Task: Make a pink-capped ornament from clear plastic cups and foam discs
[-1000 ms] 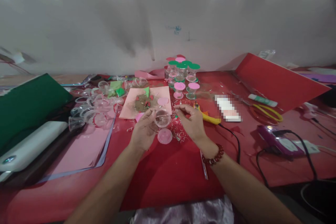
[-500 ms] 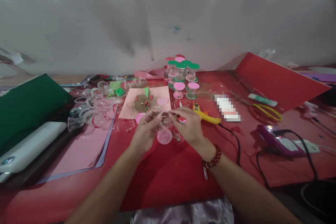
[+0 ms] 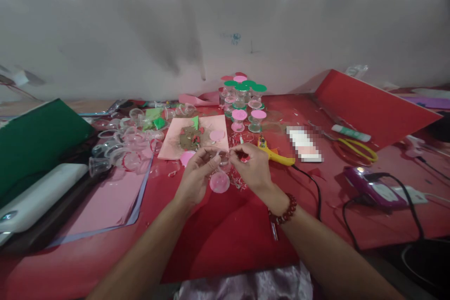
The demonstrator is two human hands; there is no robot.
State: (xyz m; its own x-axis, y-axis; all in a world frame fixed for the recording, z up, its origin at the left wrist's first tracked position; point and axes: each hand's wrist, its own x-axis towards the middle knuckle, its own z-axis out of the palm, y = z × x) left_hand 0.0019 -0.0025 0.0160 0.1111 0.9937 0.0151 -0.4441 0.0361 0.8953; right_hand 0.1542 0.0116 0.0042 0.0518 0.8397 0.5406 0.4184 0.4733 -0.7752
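A clear plastic cup (image 3: pixel 224 158) is between my hands, with a round pink disc (image 3: pixel 220 182) at its near end. My left hand (image 3: pixel 198 172) is closed, its thumb and fingers gripping the cup's left side. On the right, the fingers of my right hand (image 3: pixel 250 164) are pinched together by the cup's rim; whatever they hold is hidden. Behind the left hand lies another pink paper disc (image 3: pixel 187 157). Beyond them is a pale pink sheet (image 3: pixel 168 143) with a brown, stained patch and a loose pink disc (image 3: pixel 217 135) on it.
A yellow glue gun (image 3: pixel 281 157) lies right of my right hand, its black cord running nearer me. Disc-topped plastic cups (image 3: pixel 256 115) stand at the back. Loose clear cups (image 3: pixel 121 150) crowd the left. Yellow-handled scissors (image 3: pixel 358 149) and a purple power box (image 3: pixel 378 192) lie right.
My right fingertips have curled in and shifted slightly at the cup's rim. The left hand keeps its grip on the cup, and the surrounding things stay put.
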